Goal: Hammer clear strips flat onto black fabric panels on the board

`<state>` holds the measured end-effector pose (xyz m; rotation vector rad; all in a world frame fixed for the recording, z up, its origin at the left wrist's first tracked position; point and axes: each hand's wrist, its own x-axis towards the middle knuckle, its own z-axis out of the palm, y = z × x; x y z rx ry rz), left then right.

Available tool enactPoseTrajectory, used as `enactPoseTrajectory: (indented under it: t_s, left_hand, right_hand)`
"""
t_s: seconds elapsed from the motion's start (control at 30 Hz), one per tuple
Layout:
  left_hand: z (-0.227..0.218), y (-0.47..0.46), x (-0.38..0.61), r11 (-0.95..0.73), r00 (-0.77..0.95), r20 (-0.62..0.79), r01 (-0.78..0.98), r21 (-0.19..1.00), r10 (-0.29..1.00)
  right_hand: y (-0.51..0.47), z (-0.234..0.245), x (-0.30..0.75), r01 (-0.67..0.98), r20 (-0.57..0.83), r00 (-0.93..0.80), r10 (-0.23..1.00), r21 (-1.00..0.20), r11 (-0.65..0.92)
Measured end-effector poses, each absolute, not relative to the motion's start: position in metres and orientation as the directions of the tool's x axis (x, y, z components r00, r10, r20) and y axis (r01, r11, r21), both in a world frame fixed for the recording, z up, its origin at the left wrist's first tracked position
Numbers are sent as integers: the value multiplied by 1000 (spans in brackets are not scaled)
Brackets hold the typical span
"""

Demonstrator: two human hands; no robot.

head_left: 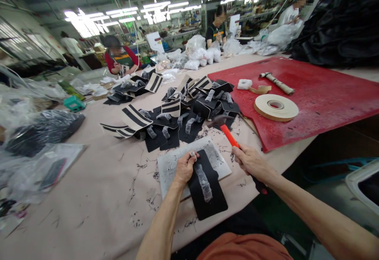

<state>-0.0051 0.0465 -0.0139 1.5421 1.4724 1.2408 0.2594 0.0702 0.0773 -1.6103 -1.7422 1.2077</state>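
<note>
My right hand (250, 159) grips a hammer (229, 135) by its orange and black handle, the head raised above the table. My left hand (184, 167) is closed at the upper left edge of a flat black panel (209, 208); something white is wrapped round one fingertip. Along the panel runs a strap wrapped in clear plastic (203, 183). The panel lies partly on a pale slab (170, 165) specked with black bits and overhangs its near side. Beyond the slab is a heap of similar black panels (168, 131), some showing cream sides with black stripes.
On the right, a red mat (325, 106) bears a tape roll (276, 107) and a second hammer (278, 83) with a wrapped handle. Plastic bags (44, 131) crowd the left side. Black scraps and threads dot the tabletop (103, 197). Several people sit or stand farther back.
</note>
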Motion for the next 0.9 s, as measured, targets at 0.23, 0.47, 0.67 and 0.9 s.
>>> enactPoseTrajectory:
  t_s: [0.23, 0.47, 0.67, 0.9]
  left_hand:
    - [-20, 49, -3, -167, -108, 213, 330, 929, 971]
    - [-20, 47, -4, -167, -89, 207, 335, 927, 974]
    - [-22, 48, -5, -174, -69, 211, 357, 918, 975]
    - [-20, 47, -4, -172, -73, 210, 353, 920, 975]
  right_hand:
    - [62, 108, 244, 794, -38, -578, 815, -258, 551]
    - [62, 118, 237, 843, 94, -478, 873, -230, 486]
    - [65, 122, 249, 793, 7, -589, 808, -188, 579]
    - [59, 116, 243, 806, 50, -523, 851, -296, 513]
